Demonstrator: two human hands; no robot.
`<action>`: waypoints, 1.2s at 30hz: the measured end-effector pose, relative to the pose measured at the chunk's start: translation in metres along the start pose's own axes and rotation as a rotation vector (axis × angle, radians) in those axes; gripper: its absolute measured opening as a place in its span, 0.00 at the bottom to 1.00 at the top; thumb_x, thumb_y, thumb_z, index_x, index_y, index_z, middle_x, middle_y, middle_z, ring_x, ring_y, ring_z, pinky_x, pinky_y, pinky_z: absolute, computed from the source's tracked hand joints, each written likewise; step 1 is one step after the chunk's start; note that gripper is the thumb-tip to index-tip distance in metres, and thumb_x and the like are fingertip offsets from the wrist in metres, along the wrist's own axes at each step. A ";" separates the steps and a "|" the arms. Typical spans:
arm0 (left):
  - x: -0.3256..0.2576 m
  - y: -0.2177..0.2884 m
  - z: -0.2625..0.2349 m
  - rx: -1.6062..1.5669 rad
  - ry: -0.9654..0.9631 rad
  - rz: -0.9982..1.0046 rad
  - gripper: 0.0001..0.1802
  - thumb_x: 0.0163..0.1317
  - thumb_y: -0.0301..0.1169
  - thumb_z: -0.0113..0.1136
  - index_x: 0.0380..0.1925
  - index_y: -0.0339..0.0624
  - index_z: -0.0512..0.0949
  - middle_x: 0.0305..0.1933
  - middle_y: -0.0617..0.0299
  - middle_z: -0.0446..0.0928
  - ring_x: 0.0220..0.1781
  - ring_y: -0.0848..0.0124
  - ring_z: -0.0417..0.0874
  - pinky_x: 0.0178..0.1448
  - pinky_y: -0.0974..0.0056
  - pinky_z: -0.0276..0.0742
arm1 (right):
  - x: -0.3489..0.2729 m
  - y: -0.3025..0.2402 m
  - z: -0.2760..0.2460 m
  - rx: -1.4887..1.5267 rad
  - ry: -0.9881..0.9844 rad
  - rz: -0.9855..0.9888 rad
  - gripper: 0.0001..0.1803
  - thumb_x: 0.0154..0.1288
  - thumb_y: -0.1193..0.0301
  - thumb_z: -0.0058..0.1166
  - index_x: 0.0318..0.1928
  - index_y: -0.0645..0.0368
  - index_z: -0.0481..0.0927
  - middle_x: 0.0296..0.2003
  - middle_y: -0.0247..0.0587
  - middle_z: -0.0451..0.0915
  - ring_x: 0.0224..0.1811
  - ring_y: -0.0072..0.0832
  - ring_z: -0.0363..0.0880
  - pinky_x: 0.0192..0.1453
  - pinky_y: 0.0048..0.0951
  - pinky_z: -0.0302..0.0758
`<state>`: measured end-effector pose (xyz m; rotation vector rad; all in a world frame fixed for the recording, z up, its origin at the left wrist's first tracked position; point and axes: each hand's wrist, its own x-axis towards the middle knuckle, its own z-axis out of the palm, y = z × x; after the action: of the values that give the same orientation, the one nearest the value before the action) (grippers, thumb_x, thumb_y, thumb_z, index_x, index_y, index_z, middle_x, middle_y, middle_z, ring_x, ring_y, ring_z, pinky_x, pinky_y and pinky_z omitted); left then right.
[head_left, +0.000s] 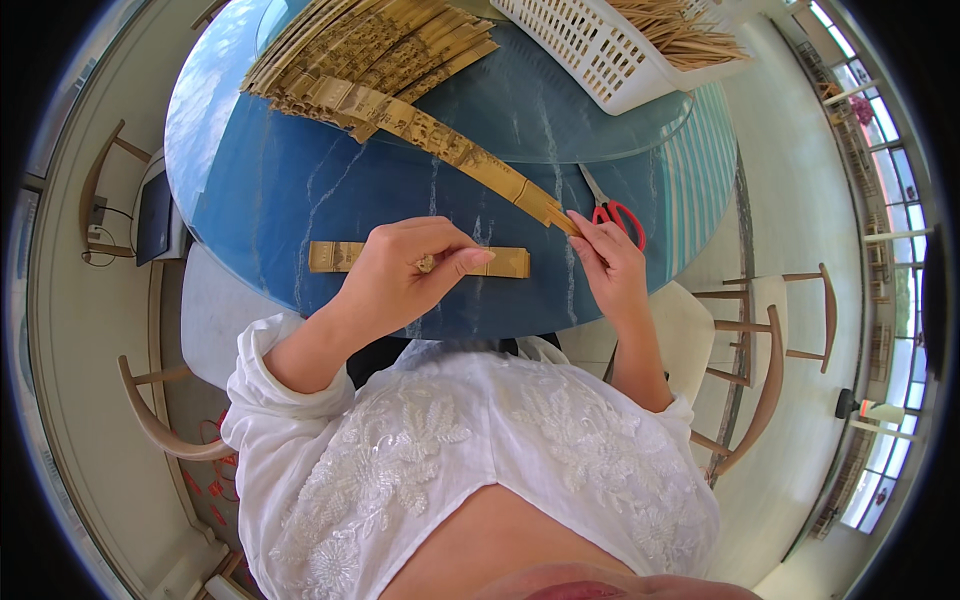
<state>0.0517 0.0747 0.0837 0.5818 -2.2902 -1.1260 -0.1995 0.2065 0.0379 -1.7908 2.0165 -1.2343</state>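
Observation:
My right hand (607, 262) pinches the near end of a long, narrow gold printed paper strip (455, 155). That strip slants up and left over the table to a fanned pile of similar gold strips (385, 50). My left hand (405, 268), wearing a ring, is closed with thumb against the curled fingers; whatever it may hold is hidden. Beneath it, a shorter flat gold strip (335, 257) lies crosswise on the blue table, partly covered by the hand. Scissors with red handles (622, 222) lie just beyond my right hand, blades pointing away.
The round blue marbled table (250, 215) carries a raised glass turntable (500, 125). A white slotted plastic basket (590, 50) at the far right holds many thin wooden sticks (675, 35). Wooden chairs (765, 400) stand at both sides.

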 end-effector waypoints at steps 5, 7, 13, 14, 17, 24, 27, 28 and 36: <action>-0.004 -0.040 0.033 -0.638 0.255 -0.334 0.14 0.72 0.37 0.60 0.42 0.34 0.82 0.27 0.66 0.78 0.27 0.81 0.74 0.30 0.73 0.69 | -0.012 -0.010 0.018 0.053 -0.029 0.008 0.18 0.67 0.76 0.61 0.58 0.56 0.83 0.30 0.35 0.76 0.25 0.22 0.70 0.30 0.24 0.67; 0.000 -0.052 0.036 -0.648 0.362 -0.295 0.14 0.74 0.36 0.58 0.39 0.33 0.80 0.28 0.67 0.78 0.28 0.83 0.73 0.32 0.75 0.69 | -0.016 -0.014 0.022 0.058 -0.048 0.005 0.19 0.67 0.76 0.62 0.58 0.57 0.83 0.30 0.35 0.75 0.25 0.22 0.70 0.30 0.24 0.67; 0.002 -0.067 0.034 -0.715 0.423 -0.230 0.10 0.74 0.32 0.58 0.37 0.35 0.77 0.29 0.65 0.78 0.31 0.81 0.74 0.37 0.74 0.70 | -0.015 -0.019 0.028 0.046 -0.079 -0.017 0.21 0.66 0.77 0.62 0.59 0.58 0.81 0.29 0.35 0.74 0.25 0.23 0.70 0.30 0.24 0.68; 0.001 -0.065 0.034 -0.723 0.396 -0.238 0.10 0.74 0.32 0.58 0.37 0.35 0.78 0.30 0.65 0.78 0.32 0.81 0.74 0.37 0.74 0.70 | -0.015 -0.019 0.030 0.043 -0.080 -0.022 0.22 0.66 0.76 0.62 0.61 0.58 0.80 0.29 0.35 0.74 0.25 0.23 0.70 0.30 0.25 0.68; -0.003 -0.061 0.040 -0.766 0.329 -0.251 0.09 0.73 0.31 0.59 0.39 0.35 0.78 0.31 0.66 0.78 0.33 0.82 0.74 0.38 0.75 0.70 | -0.013 -0.018 0.039 0.126 -0.080 -0.018 0.25 0.66 0.77 0.63 0.64 0.58 0.78 0.29 0.37 0.75 0.26 0.22 0.71 0.31 0.23 0.70; -0.011 -0.072 0.027 -0.683 0.323 -0.223 0.09 0.73 0.32 0.60 0.38 0.35 0.78 0.32 0.69 0.77 0.33 0.83 0.72 0.37 0.75 0.68 | -0.017 -0.021 0.028 0.620 -0.363 0.379 0.27 0.73 0.77 0.54 0.71 0.59 0.69 0.35 0.37 0.81 0.31 0.19 0.75 0.35 0.20 0.74; -0.012 -0.081 0.016 -0.707 0.325 -0.202 0.11 0.72 0.33 0.61 0.35 0.36 0.78 0.30 0.71 0.75 0.30 0.85 0.70 0.33 0.75 0.65 | -0.026 -0.004 0.014 0.780 -0.565 0.468 0.27 0.75 0.77 0.49 0.72 0.61 0.66 0.36 0.39 0.82 0.32 0.20 0.76 0.36 0.23 0.76; -0.015 -0.086 0.013 -0.695 0.282 -0.210 0.10 0.72 0.33 0.61 0.37 0.35 0.79 0.31 0.70 0.76 0.32 0.84 0.71 0.36 0.75 0.67 | -0.029 -0.004 0.012 0.816 -0.567 0.497 0.26 0.75 0.78 0.48 0.72 0.63 0.66 0.35 0.42 0.82 0.32 0.20 0.77 0.37 0.24 0.77; -0.017 -0.081 0.013 -0.749 0.156 -0.286 0.11 0.72 0.33 0.61 0.38 0.34 0.80 0.34 0.68 0.79 0.35 0.84 0.75 0.39 0.75 0.71 | -0.038 -0.005 0.011 0.929 -0.606 0.486 0.29 0.74 0.79 0.50 0.73 0.61 0.64 0.35 0.43 0.82 0.32 0.21 0.78 0.37 0.24 0.77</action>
<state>0.0685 0.0470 0.0065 0.6606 -1.5092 -1.8608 -0.1791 0.2355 0.0203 -0.9643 1.1218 -1.0230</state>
